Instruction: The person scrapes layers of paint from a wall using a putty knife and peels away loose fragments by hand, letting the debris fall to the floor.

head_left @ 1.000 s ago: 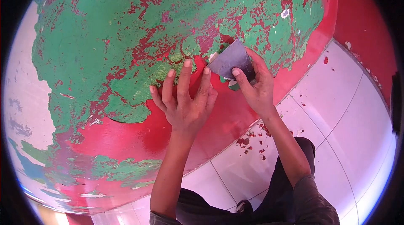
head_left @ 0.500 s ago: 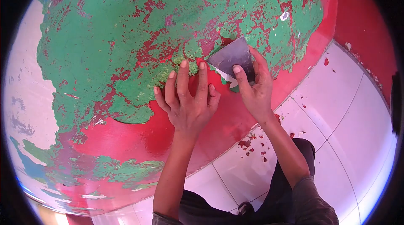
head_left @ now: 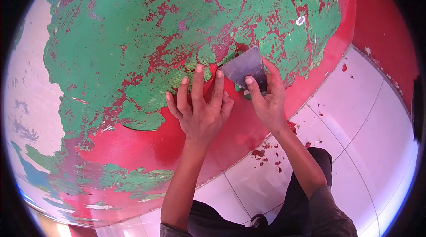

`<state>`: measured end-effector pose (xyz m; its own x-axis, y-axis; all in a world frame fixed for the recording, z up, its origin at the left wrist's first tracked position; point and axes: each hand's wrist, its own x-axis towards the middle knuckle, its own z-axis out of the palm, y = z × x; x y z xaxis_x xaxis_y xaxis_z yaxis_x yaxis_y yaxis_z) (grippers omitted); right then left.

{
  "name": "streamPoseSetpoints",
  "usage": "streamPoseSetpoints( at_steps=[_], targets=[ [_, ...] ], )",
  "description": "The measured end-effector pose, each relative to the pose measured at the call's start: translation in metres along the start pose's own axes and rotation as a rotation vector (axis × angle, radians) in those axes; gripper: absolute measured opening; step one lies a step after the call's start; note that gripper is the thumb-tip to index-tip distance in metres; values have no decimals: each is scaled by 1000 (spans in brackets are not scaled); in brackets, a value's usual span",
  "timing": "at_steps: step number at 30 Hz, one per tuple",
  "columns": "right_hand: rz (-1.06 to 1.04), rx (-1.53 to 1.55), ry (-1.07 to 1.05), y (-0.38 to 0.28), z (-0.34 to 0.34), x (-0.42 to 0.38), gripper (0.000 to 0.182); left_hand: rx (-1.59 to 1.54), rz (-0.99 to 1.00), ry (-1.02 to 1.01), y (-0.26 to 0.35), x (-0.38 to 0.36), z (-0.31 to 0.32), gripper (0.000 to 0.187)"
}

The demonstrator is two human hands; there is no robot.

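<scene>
A flat, dark grey metal scraper [head_left: 244,66] is pinched in my right hand [head_left: 272,101], thumb on its near face and fingers behind. Its left corner and upper edge lie against the flaking green paint [head_left: 106,73] of a broad curved surface. Bits of green paint show just below the blade. To its left, my left hand [head_left: 200,115] lies on the surface with fingers spread, holding nothing. Its fingertips reach the lower edge of the green layer, beside a rough light-green patch. Smooth red paint [head_left: 133,144] is exposed underneath and below.
White floor tiles [head_left: 355,99] run along the lower right edge of the curved surface. Several red paint flakes [head_left: 258,152] are scattered there. My dark-clothed knee [head_left: 320,153] is close to the right forearm. A red wall [head_left: 386,28] rises at the right.
My right hand and the scraper have shifted slightly down. My left hand has moved a little right and down, fingers still spread. The pale piece below the blade shows less now.
</scene>
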<state>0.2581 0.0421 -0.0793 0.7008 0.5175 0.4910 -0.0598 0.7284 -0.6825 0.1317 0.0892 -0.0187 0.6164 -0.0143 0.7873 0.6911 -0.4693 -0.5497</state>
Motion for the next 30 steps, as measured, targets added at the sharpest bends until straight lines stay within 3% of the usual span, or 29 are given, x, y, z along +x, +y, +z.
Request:
streamPoseSetpoints(
  at_steps=[3,9,12,15,21,30],
  targets=[
    [54,25,-40,-6,-3,1,41,-1,2,5,0,0,0,37],
    [-188,-86,55,4,5,3,40,1,-42,-10,2,-1,0,42],
    [-20,40,99,-5,6,1,39,4,-66,-4,3,-1,1,40],
    [-27,45,111,-11,7,3,40,5,-52,-9,2,-2,1,42],
    [-235,-125,87,-1,7,8,42,31,-17,-30,1,0,-1,47],
    [-44,-16,22,-6,7,4,43,33,-4,-28,1,1,0,46]
  ],
)
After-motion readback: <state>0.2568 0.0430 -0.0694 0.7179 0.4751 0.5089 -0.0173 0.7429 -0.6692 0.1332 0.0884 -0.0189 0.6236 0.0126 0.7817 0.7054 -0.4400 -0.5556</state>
